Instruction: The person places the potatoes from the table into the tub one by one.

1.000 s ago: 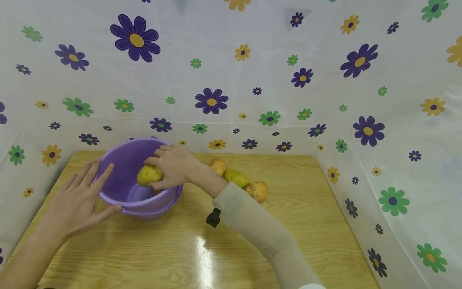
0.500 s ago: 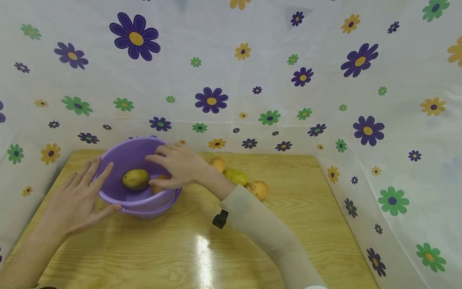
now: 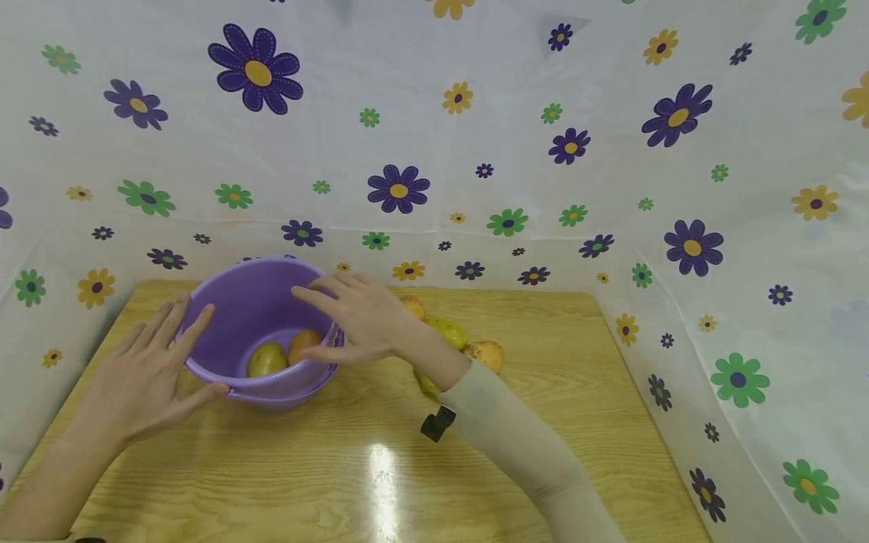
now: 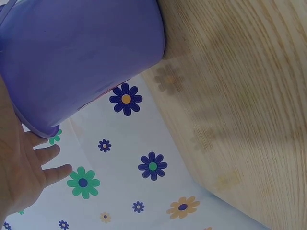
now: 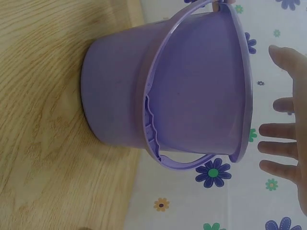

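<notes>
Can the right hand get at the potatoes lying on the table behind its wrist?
Probably yes. The right hand is open and empty at the purple bucket rim, and the potatoes lie uncovered on the table beside that forearm.

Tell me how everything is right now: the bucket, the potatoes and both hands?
Purple bucket: upright on the table, two potatoes inside.
Potatoes on the table: lying loose behind the right arm.
Left hand: open, fingers against the bucket's side.
Right hand: open, empty, at the rim.
</notes>
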`<action>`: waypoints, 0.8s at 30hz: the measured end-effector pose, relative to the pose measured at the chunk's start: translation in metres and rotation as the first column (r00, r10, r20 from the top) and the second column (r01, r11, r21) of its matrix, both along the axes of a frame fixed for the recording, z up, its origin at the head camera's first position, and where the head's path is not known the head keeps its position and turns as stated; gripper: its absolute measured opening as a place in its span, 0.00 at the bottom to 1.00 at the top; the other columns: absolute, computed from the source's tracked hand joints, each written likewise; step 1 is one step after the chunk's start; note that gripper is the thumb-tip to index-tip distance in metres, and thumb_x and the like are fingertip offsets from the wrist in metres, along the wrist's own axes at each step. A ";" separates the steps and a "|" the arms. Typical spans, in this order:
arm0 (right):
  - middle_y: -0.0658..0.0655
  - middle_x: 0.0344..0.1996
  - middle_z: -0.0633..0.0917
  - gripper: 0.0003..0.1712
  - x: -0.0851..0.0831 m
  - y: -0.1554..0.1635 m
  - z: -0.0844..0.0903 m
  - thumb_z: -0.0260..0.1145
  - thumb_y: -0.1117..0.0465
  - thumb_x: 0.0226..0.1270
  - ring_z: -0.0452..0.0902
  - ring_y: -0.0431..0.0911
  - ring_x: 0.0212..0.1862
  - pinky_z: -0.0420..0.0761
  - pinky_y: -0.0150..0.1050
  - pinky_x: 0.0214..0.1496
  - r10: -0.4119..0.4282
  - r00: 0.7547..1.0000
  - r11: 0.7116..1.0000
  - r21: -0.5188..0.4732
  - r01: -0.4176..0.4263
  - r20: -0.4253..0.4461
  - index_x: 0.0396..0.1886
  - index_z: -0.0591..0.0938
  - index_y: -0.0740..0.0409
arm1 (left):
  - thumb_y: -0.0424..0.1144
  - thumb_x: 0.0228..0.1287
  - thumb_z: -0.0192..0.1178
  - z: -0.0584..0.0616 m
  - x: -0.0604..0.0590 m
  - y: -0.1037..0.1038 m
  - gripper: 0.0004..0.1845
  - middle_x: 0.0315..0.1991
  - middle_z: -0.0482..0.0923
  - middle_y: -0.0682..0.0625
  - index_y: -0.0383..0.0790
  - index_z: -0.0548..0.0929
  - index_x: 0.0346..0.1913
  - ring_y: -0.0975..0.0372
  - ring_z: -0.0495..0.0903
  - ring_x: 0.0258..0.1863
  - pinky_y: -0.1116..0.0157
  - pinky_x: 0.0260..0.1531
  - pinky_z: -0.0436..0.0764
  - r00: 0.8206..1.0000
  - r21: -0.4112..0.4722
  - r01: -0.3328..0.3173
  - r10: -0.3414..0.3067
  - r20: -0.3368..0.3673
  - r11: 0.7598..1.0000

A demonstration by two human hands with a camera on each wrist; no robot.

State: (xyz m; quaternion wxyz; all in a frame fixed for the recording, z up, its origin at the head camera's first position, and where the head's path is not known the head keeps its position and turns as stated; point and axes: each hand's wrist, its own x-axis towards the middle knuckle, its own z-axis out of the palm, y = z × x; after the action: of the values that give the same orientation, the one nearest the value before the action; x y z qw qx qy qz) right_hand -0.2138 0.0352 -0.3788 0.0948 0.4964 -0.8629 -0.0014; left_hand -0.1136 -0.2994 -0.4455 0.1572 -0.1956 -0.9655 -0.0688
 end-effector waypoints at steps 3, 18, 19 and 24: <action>0.56 0.75 0.75 0.55 0.004 0.005 -0.001 0.58 0.23 0.67 0.73 0.53 0.76 0.75 0.49 0.79 -0.002 1.000 1.000 -0.013 0.002 0.001 0.85 0.61 0.47 | 0.76 0.61 0.61 0.000 0.000 0.000 0.60 0.88 0.40 0.41 0.47 0.51 0.87 0.38 0.55 0.84 0.39 0.86 0.51 1.000 0.002 -0.001 0.001 0.001 1.000; 0.58 0.73 0.78 0.55 0.016 0.040 -0.018 0.66 0.26 0.63 0.77 0.52 0.72 0.78 0.48 0.77 -0.001 0.999 0.987 -0.158 -0.005 -0.036 0.80 0.68 0.53 | 0.75 0.61 0.61 0.001 0.000 0.000 0.60 0.89 0.37 0.43 0.48 0.51 0.87 0.39 0.52 0.85 0.58 0.88 0.31 1.000 -0.008 -0.005 0.005 0.009 1.000; 0.58 0.72 0.79 0.55 0.016 0.042 -0.019 0.67 0.27 0.62 0.77 0.52 0.72 0.78 0.48 0.77 0.004 0.999 0.985 -0.169 -0.013 -0.053 0.80 0.69 0.54 | 0.75 0.61 0.61 0.000 0.000 0.000 0.60 0.89 0.37 0.43 0.47 0.51 0.87 0.39 0.52 0.85 0.60 0.87 0.30 1.000 -0.009 -0.004 0.004 0.007 1.000; 0.59 0.69 0.81 0.56 0.021 0.052 -0.024 0.70 0.28 0.58 0.80 0.53 0.69 0.81 0.49 0.74 0.008 0.993 0.977 -0.212 -0.032 -0.114 0.79 0.70 0.56 | 0.75 0.61 0.61 0.001 0.000 -0.001 0.59 0.89 0.37 0.43 0.47 0.51 0.87 0.41 0.51 0.86 0.63 0.87 0.28 1.000 -0.012 -0.002 0.002 0.002 1.000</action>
State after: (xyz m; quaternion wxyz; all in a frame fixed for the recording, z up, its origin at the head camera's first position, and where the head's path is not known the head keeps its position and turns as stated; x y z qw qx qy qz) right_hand -0.1931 0.0872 -0.4032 0.1960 0.4912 -0.8463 0.0643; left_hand -0.1137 -0.3002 -0.4450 0.1553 -0.1954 -0.9663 -0.0628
